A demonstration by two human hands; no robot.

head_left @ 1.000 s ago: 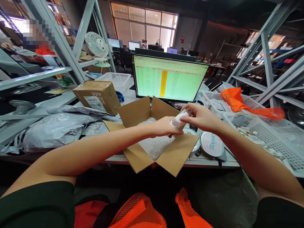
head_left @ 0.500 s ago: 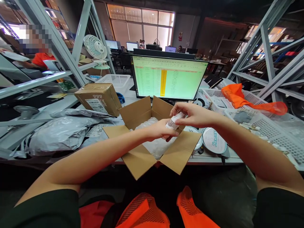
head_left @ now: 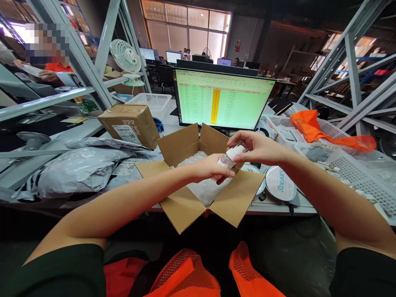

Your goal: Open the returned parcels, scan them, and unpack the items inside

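A small clear bottle with a white label is held over an open cardboard box at the table's front edge. My left hand is closed round the bottle's lower part. My right hand pinches its upper end with thumb and fingers. White bubble wrap fills the box beneath both hands.
A monitor with a green spreadsheet stands behind the box. A sealed brown carton and grey mailer bags lie to the left. Round tape rolls and white mesh baskets with an orange vest are on the right. Another person is at far left.
Both hands and the bottle stay over the box, shifting only slightly; the right hand's fingers have moved a little at the bottle's top.
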